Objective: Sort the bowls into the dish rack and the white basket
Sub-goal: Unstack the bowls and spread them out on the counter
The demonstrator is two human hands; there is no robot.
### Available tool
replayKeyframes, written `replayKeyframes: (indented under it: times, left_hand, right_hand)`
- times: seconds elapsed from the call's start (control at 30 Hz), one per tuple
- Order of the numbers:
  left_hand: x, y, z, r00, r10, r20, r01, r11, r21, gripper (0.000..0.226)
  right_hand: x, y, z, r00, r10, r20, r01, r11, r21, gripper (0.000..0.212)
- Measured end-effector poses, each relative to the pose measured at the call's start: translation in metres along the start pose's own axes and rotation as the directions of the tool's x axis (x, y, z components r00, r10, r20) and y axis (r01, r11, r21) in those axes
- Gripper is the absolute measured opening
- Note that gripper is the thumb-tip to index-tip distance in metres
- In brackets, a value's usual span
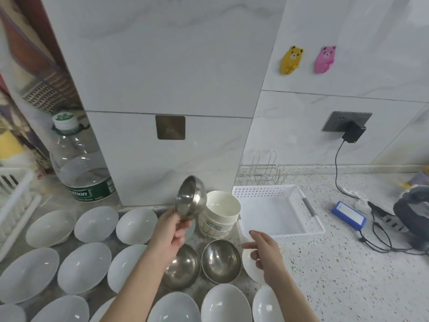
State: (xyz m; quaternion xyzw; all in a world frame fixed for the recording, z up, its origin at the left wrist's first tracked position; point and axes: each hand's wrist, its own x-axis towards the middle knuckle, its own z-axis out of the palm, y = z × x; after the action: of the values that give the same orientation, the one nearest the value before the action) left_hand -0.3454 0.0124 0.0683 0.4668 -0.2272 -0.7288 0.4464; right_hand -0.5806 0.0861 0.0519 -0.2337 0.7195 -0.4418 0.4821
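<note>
We see the left hand at frame centre pinching a steel bowl by its lower rim, tilted on edge above the counter. The right hand hovers just right of it, fingers loose and spread, holding nothing, over a small white dish.

Beside the lifted bowl stands a stack of cream bowls, touching the left edge of the white basket, whose floor is bare. Behind the basket, against the wall, sits the wire dish rack. Two more steel bowls rest below the hands. White bowls crowd the lower left in rows, nearly rim to rim, leaving little bare counter there; open speckled counter lies at lower right.

At left, a large water bottle carries a green label reading "tbon", the start cut off. A second white basket sits at the left edge. At right lie a blue battery pack, its print too small to read, and black cables.
</note>
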Motion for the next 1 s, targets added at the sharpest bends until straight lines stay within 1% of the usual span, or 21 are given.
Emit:
replayKeyframes:
  times: [0.07, 0.2, 0.3, 0.37, 0.43, 0.5, 0.57, 0.63, 0.73, 0.83, 1.0]
  left_hand:
    - [-0.002, -0.003, -0.02, 0.998, -0.053, -0.039, 0.05, 0.996, -0.078, 0.012]
    - [-0.001, -0.005, -0.044, 0.987, -0.1, -0.123, 0.089, 0.992, -0.092, 0.014]
    - [-0.001, -0.003, -0.051, 0.985, -0.099, -0.142, 0.086, 0.992, -0.094, 0.014]
    - [-0.002, -0.002, -0.054, 0.984, -0.101, -0.149, 0.087, 0.991, -0.099, 0.015]
    - [-0.003, -0.003, -0.056, 0.983, -0.108, -0.147, 0.094, 0.99, -0.101, 0.016]
    - [-0.005, -0.003, -0.057, 0.983, -0.114, -0.146, 0.1, 0.99, -0.099, 0.016]
    - [-0.006, -0.003, -0.058, 0.983, -0.11, -0.147, 0.098, 0.991, -0.091, 0.015]
    - [-0.007, -0.004, -0.058, 0.984, -0.094, -0.153, 0.084, 0.994, -0.068, 0.015]
    - [-0.01, -0.006, -0.055, 0.984, -0.048, -0.17, 0.047, 0.999, -0.01, 0.02]
    - [-0.015, -0.009, -0.045, 0.982, -0.008, -0.191, 0.015, 0.999, 0.034, 0.027]
    - [-0.029, -0.021, -0.018, 0.973, 0.091, -0.212, -0.059, 0.987, 0.151, 0.033]
  right_hand:
    - [0.013, -0.019, 0.013, 1.0, 0.026, 0.01, -0.025, 0.999, -0.033, 0.015]
    - [0.033, -0.045, 0.04, 0.996, 0.06, 0.069, -0.05, 0.989, -0.142, 0.024]
    - [0.043, -0.05, 0.054, 0.995, 0.059, 0.083, -0.039, 0.973, -0.228, 0.016]
    - [0.046, -0.05, 0.06, 0.997, 0.049, 0.056, -0.035, 0.971, -0.237, 0.014]
    - [0.048, -0.05, 0.065, 0.999, 0.05, 0.019, -0.045, 0.977, -0.206, 0.017]
    - [0.049, -0.052, 0.067, 0.998, 0.055, -0.012, -0.056, 0.983, -0.176, 0.013]
    - [0.048, -0.055, 0.067, 0.998, 0.051, -0.03, -0.055, 0.988, -0.142, 0.01]
    - [0.045, -0.059, 0.064, 0.999, 0.043, -0.029, -0.045, 0.996, -0.073, 0.011]
    - [0.039, -0.064, 0.051, 1.0, 0.014, -0.014, -0.013, 0.998, 0.069, 0.014]
    - [0.03, -0.067, 0.035, 1.0, -0.024, -0.017, 0.026, 0.985, 0.169, 0.011]
    - [0.017, -0.057, -0.004, 0.998, -0.044, -0.046, 0.054, 0.97, 0.235, 0.014]
